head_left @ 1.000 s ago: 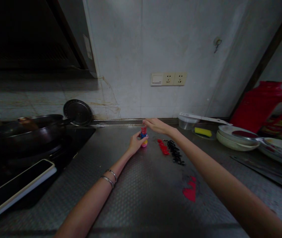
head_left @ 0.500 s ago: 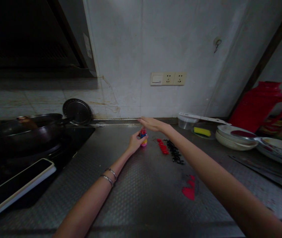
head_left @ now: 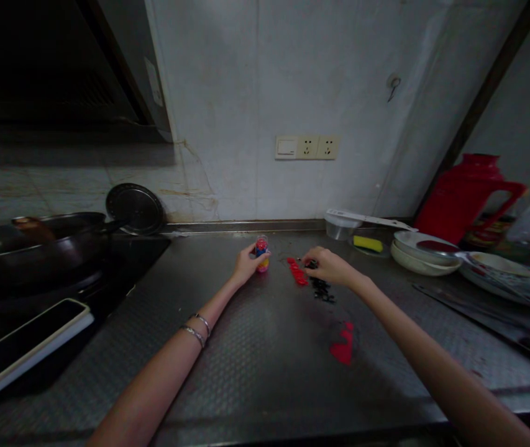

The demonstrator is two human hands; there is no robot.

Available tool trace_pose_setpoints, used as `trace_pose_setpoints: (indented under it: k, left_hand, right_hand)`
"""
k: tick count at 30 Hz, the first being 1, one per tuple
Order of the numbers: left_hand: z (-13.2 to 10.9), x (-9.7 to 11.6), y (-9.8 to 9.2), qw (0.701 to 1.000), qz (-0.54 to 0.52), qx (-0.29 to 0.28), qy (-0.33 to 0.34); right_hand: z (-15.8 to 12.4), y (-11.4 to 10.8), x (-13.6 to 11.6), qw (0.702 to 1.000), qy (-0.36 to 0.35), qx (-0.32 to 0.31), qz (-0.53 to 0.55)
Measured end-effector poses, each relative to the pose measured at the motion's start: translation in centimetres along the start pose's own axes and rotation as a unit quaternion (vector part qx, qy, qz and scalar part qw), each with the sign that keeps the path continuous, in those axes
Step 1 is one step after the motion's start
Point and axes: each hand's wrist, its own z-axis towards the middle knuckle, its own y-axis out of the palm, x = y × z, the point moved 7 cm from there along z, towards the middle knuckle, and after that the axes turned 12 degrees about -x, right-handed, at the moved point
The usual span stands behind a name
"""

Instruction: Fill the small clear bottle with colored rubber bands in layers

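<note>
A small clear bottle (head_left: 261, 256) stands upright on the metal counter, filled with red, blue, yellow and pink layers. My left hand (head_left: 246, 264) is wrapped round its side. To the right lies a short row of small red pieces (head_left: 297, 272), and beside it a row of small black pieces (head_left: 321, 289). Over the far end of the black row, my right hand (head_left: 328, 266) has its fingers pinched together on a black piece; the fingertips partly hide it. Nearer to me is a flat red cut piece (head_left: 343, 345).
A yellow sponge (head_left: 368, 244), a clear plastic tub (head_left: 339, 225), stacked bowls (head_left: 420, 257) and a red thermos jug (head_left: 463, 198) stand at the back right. A long knife (head_left: 470, 320) lies at right. On the left are a wok (head_left: 59, 242) and a phone (head_left: 27, 347).
My right hand has moved from above the bottle's mouth down and right to the black pieces, its fingers now pinched. My left hand still holds the bottle. The view has shifted slightly.
</note>
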Motion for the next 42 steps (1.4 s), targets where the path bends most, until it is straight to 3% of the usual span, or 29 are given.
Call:
trace_pose_setpoints:
  k: [4,8,16,26,36,42]
  left_hand:
    - [0.0,0.1,0.0,1.000,0.003,0.005,0.001]
    - [0.0,0.3,0.1,1.000,0.001,0.004,0.004]
    - [0.0,0.3,0.0,1.000,0.009,0.010,0.002]
    - [0.0,0.2,0.1,1.000,0.004,0.006,-0.001]
    - [0.0,0.4,0.0,1.000,0.006,0.006,0.001]
    - [-0.1,0.3,0.0,1.000,0.002,0.006,0.002]
  right_hand:
    - [-1.7,3.1,0.4,0.999,0.008,-0.036,-0.029]
    - [-1.6,4.2,0.5,0.997,0.021,-0.054,-0.056]
    - [-0.4,4.6,1.3,0.991,0.061,-0.092,-0.082]
    - [1.2,5.1,1.9,0.989,0.033,-0.115,-0.093]
    - [1.3,5.4,1.5,0.989,0.024,-0.099,-0.109]
    - [1.2,4.1,1.2,0.996,0.011,-0.081,-0.031]
